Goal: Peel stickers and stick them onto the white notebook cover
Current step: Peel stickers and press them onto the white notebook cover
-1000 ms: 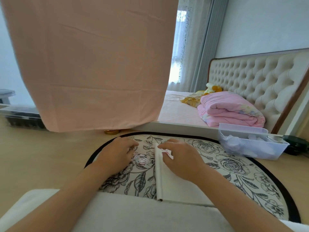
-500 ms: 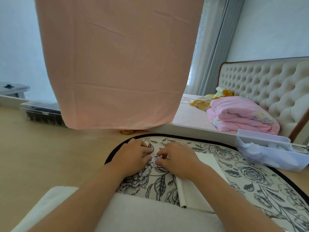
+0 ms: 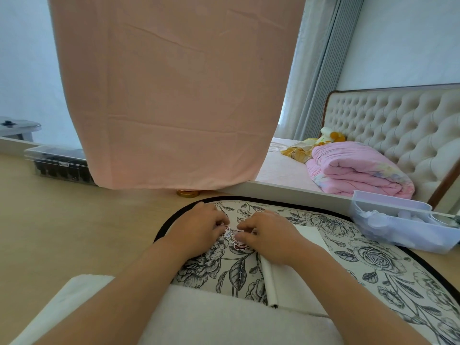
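Note:
A white notebook [image 3: 291,286] lies on a black-and-white floral mat [image 3: 368,257], its spine toward the left. Left of the spine, small pink and red stickers [image 3: 232,237] lie on the mat. My left hand [image 3: 199,229] and my right hand [image 3: 270,236] meet over them, fingers curled, fingertips on the stickers. Both seem to pinch at the stickers, though the fingers hide the exact grip. My right forearm crosses the notebook's cover and hides much of it.
A pink cloth [image 3: 171,90] hangs above the desk's far edge. A clear plastic bin [image 3: 398,227] stands at the right on the mat's edge. A dark tray with a clear lid [image 3: 59,165] sits far left. A gold lid [image 3: 188,193] lies beyond the mat. A bed lies behind.
My right hand left the notebook's top and moved left to the stickers beside my left hand. The view swung left, so the notebook sits further right in the frame.

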{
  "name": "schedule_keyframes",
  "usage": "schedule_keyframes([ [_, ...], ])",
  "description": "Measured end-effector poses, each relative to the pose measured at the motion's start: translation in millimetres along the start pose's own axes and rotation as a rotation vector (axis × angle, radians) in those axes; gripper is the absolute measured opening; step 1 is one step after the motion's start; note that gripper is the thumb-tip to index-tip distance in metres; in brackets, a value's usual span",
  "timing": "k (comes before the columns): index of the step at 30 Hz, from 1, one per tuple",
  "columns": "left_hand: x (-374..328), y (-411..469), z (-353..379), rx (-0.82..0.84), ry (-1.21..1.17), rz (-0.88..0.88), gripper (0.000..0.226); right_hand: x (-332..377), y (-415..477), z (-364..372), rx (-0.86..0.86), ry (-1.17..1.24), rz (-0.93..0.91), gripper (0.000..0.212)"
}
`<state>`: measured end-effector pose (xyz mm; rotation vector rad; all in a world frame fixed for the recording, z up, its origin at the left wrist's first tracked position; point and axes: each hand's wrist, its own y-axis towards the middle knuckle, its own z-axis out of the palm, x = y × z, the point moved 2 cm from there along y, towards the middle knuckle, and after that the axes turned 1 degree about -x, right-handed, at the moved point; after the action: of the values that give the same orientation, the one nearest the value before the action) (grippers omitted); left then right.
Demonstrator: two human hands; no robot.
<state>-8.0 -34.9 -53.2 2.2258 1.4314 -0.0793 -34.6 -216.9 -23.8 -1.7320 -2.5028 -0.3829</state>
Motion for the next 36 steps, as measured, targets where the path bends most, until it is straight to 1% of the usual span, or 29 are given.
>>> schedule_keyframes([
  [3, -1, -1, 1, -0.007, -0.035, 0.011, 0.026, -7, -1, 1, 0.044, 0.035, 0.028, 0.037],
  [8, -7, -3, 2, 0.013, -0.122, 0.009, 0.023, -11, 1, 1, 0.01, 0.283, 0.125, 0.018],
  [11, -15, -3, -1, -0.02, -0.288, -0.018, 0.016, -15, 2, 1, -0.02, 0.417, 0.151, 0.011],
  [13, -19, -4, -2, -0.031, -0.385, -0.049, 0.007, -16, 2, 1, -0.03, 0.484, 0.153, 0.006],
  [14, -20, -5, -2, -0.022, -0.415, -0.068, 0.008, -17, 2, 1, -0.037, 0.513, 0.159, 0.005],
  [16, -18, -5, 0, 0.013, -0.446, -0.107, 0.018, -17, 2, 0, -0.056, 0.569, 0.181, 0.005],
  [18, -15, -4, 1, 0.026, -0.423, -0.123, 0.018, -19, 2, -1, -0.082, 0.599, 0.202, 0.01],
  [21, -14, -5, -1, 0.024, -0.349, -0.117, 0.02, -20, 3, -2, -0.123, 0.644, 0.223, 0.007],
  [23, -15, -6, 0, 0.024, -0.248, -0.081, 0.026, -21, 3, -3, -0.144, 0.694, 0.238, 0.006],
  [25, -19, -7, -1, 0.001, -0.185, -0.044, 0.024, -21, 1, -6, -0.152, 0.764, 0.264, 0.004],
  [26, -21, -6, -1, -0.026, -0.225, -0.045, 0.021, -20, 0, -8, -0.149, 0.815, 0.28, 0.002],
  [27, -23, -5, -2, -0.059, -0.324, -0.06, 0.017, -19, -2, -10, -0.142, 0.879, 0.294, 0.001],
  [29, -30, -3, -5, -0.104, -0.605, -0.129, 0.008, -15, -5, -14, -0.126, 1.014, 0.312, 0.004],
  [31, -36, -2, -7, -0.137, -0.799, -0.197, 0.006, -13, -6, -17, -0.096, 1.082, 0.327, 0.009],
  [33, -38, -3, -10, -0.164, -0.875, -0.242, 0.007, -11, -6, -18, -0.06, 1.07, 0.342, 0.012],
  [36, -37, -4, -13, -0.168, -0.892, -0.301, 0.005, -10, -5, -19, -0.046, 0.973, 0.339, 0.013],
])
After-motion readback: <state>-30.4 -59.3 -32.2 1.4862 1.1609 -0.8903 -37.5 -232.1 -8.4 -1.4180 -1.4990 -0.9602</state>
